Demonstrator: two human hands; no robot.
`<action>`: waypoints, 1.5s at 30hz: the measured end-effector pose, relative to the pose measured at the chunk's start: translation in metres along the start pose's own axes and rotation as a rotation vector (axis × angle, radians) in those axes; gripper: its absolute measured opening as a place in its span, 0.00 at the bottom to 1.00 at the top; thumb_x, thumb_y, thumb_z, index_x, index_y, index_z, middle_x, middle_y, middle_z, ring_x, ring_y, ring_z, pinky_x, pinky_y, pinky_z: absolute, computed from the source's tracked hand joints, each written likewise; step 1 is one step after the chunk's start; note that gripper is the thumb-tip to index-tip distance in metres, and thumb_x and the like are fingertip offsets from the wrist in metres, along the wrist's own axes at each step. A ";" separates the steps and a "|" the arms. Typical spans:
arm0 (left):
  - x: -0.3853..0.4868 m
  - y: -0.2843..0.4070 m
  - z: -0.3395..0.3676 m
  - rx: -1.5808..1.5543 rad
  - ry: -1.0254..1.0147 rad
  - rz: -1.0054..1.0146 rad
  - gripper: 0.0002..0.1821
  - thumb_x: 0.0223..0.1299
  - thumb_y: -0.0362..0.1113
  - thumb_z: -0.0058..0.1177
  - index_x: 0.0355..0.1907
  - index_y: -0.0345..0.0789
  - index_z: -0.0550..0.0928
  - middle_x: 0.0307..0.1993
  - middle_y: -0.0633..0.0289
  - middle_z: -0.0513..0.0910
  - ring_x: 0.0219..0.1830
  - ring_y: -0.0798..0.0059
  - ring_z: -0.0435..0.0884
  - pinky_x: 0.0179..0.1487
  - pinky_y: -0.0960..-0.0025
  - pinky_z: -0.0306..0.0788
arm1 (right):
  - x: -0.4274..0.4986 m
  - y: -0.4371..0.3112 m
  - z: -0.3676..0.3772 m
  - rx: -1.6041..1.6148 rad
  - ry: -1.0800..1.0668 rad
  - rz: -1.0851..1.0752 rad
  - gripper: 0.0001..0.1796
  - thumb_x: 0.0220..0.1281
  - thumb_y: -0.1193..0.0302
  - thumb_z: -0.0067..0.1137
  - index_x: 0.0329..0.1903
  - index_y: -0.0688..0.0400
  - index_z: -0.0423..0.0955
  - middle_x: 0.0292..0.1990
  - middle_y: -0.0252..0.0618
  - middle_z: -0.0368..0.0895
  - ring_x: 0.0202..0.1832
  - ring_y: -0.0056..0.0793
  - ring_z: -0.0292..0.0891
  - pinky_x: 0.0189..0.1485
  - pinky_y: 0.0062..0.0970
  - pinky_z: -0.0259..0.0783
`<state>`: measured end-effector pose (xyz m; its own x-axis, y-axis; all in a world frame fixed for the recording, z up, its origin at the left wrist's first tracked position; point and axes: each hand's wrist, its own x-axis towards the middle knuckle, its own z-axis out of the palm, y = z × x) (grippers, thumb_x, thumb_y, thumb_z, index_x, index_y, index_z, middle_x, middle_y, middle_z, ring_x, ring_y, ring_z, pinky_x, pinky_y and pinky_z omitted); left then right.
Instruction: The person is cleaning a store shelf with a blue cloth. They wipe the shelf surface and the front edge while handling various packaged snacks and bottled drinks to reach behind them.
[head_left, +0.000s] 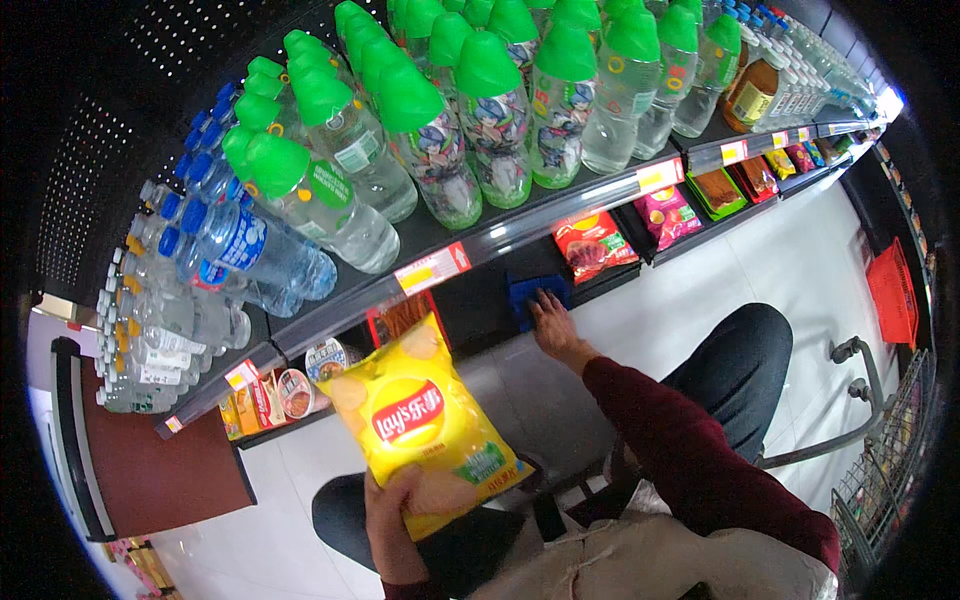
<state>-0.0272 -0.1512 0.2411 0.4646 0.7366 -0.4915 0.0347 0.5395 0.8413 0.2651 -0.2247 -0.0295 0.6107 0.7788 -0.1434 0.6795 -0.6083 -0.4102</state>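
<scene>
A yellow Lay's potato chip bag (427, 427) is in my left hand (401, 495), gripped near its lower left corner, above my knee. My right hand (556, 328) reaches down to the black lower shelf (480, 311) with its fingers on a blue cloth (536, 294). That cloth lies bunched on the shelf board, just left of a red chip bag (596, 244). Behind the yellow bag, a red-edged food package (401, 319) is partly hidden.
Green-capped water bottles (487, 120) crowd the shelf above, behind a price-label rail (540, 217). Instant noodle cups (296, 391) and boxes sit at lower left. A wire shopping cart (877, 450) and a red basket (892, 296) stand at right.
</scene>
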 end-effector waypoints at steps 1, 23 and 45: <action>-0.003 0.001 0.006 0.013 -0.039 0.013 0.28 0.51 0.38 0.51 0.54 0.29 0.67 0.45 0.55 0.76 0.46 0.66 0.77 0.50 0.70 0.70 | 0.001 0.002 0.012 0.023 0.112 -0.059 0.35 0.50 0.73 0.54 0.63 0.62 0.56 0.66 0.56 0.49 0.68 0.54 0.45 0.69 0.43 0.45; 0.009 0.034 0.023 0.062 -0.162 -0.373 0.29 0.49 0.28 0.54 0.57 0.30 0.66 0.47 0.57 0.77 0.48 0.69 0.75 0.51 0.70 0.68 | 0.119 -0.004 0.008 0.137 -0.150 -0.191 0.28 0.51 0.66 0.50 0.58 0.54 0.65 0.59 0.48 0.64 0.64 0.41 0.56 0.67 0.46 0.45; 0.020 0.018 0.022 0.041 -0.265 -0.484 0.38 0.43 0.28 0.58 0.60 0.28 0.61 0.52 0.51 0.74 0.54 0.64 0.73 0.59 0.64 0.65 | 0.073 -0.012 0.026 -0.107 0.148 -0.093 0.34 0.54 0.65 0.47 0.65 0.60 0.54 0.67 0.48 0.49 0.70 0.46 0.41 0.71 0.45 0.35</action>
<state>0.0022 -0.1358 0.2508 0.5933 0.2777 -0.7556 0.3319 0.7708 0.5439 0.2913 -0.1567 -0.0582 0.5909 0.8063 0.0278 0.7703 -0.5536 -0.3165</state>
